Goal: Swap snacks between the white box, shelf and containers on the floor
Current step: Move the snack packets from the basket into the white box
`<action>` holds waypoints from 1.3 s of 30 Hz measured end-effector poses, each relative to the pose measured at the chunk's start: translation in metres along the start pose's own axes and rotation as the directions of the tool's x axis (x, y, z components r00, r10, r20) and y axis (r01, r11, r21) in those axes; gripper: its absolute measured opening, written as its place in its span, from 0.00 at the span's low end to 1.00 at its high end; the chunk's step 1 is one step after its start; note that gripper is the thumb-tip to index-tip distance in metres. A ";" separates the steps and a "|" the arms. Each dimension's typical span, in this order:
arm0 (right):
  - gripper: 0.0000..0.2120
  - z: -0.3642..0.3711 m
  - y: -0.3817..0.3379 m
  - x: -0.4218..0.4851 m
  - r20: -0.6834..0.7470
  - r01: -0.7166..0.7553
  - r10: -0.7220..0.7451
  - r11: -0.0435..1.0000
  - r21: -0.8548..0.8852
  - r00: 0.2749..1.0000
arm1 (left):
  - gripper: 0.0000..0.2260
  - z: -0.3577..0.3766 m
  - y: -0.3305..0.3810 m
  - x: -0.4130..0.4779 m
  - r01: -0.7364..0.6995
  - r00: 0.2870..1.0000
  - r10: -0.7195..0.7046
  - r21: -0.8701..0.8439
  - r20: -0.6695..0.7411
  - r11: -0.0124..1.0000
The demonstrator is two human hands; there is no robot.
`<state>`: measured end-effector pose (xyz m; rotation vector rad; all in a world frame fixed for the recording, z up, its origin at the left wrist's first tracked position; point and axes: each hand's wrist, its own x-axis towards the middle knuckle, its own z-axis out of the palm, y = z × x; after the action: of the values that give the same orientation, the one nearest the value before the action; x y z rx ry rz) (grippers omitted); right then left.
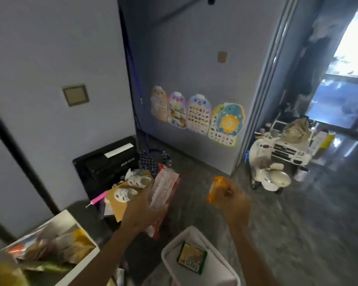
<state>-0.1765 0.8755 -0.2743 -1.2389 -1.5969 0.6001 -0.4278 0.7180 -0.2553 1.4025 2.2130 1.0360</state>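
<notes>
My left hand (143,211) grips a long red-and-white snack packet (165,190), held upright above the floor. To its right my right hand (233,203) is closed around a small orange snack packet (217,187). Below both hands stands a white container (196,234) on the floor, with one green-and-yellow snack pack (192,258) lying flat in it. At the lower left is a white box (70,218) filled with several snack bags in orange, yellow and silver.
A black case (105,162) leans by the wall, with a cardboard piece and small white shoes (130,186) in front of it. A white toy scooter (267,168) and toy car (289,151) stand at the doorway on the right. Dark tiled floor lies between.
</notes>
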 end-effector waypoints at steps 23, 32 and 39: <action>0.11 0.357 -0.207 -0.174 0.734 0.291 -0.323 0.940 0.177 0.598 | 0.48 -0.235 -0.262 -0.143 0.567 0.694 -0.567 -0.149 -0.443 0.810; 0.09 0.445 -0.190 -0.209 0.853 0.266 -0.177 0.963 0.047 0.491 | 0.45 -0.199 -0.333 -0.099 0.622 0.681 -0.659 -0.224 -0.319 0.750; 0.07 0.537 -0.157 -0.216 0.928 0.268 -0.093 0.963 -0.008 0.361 | 0.41 -0.137 -0.375 -0.041 0.725 0.562 -0.779 -0.286 -0.279 0.626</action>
<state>-0.7311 0.7171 -0.4385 -0.7689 -2.7496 1.1750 -0.7341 0.5315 -0.4364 0.0596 2.5355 1.1265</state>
